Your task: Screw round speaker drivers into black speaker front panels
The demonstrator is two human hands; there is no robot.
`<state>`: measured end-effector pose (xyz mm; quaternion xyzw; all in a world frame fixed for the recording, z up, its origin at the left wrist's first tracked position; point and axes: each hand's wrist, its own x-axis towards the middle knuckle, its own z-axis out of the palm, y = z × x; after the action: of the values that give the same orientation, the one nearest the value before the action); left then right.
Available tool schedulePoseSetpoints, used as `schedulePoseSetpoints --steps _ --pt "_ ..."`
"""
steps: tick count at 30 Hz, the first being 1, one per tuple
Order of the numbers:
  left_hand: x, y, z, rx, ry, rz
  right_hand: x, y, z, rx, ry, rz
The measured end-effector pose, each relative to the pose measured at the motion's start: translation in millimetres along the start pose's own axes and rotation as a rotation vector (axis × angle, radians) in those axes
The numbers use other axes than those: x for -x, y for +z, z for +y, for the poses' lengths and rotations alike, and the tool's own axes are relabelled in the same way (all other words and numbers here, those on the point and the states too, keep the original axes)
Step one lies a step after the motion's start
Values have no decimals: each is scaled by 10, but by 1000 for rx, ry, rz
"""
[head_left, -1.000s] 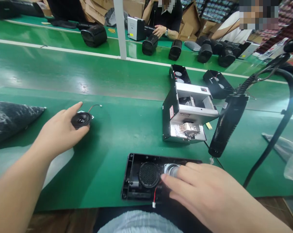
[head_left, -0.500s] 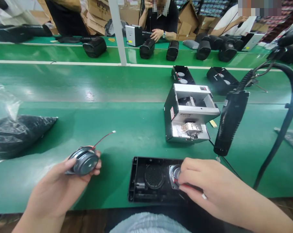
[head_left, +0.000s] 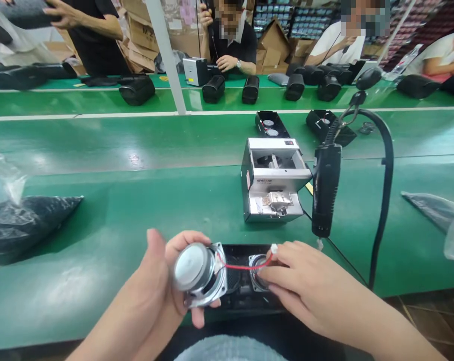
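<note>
My left hand holds a round loudspeaker driver, its silver back turned up, over the left part of a black speaker panel. From it a red wire with a white plug stretches right, the plug lying by the fingertips of my right hand. Those fingers are closed on a second driver that sits in the panel; they partly hide it. The held driver covers much of the panel's left end, and a bit of round grille shows beside it.
Behind the panel stands a screw feeder; right of it hangs a black electric screwdriver. Bags lie at left and right. Housings with drivers are further back. Across the bench people work by black speaker cases.
My left hand has brought its driver rightward over the panel and turned its back upward. The right hand stays at the driver in the panel. The view has shifted slightly.
</note>
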<state>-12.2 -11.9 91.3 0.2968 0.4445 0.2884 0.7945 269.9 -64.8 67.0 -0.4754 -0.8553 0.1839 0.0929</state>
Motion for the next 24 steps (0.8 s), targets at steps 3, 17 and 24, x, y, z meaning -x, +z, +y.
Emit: schedulePoseSetpoints --steps 3,17,24 --pt "-58 -37 -60 -265 111 -109 22 6 39 -19 -10 0" --pt "-201 68 -134 -1702 890 -12 37 31 145 -116 17 -30" --pt "-194 -111 -157 -1825 1027 -34 40 48 183 -125 12 -59"
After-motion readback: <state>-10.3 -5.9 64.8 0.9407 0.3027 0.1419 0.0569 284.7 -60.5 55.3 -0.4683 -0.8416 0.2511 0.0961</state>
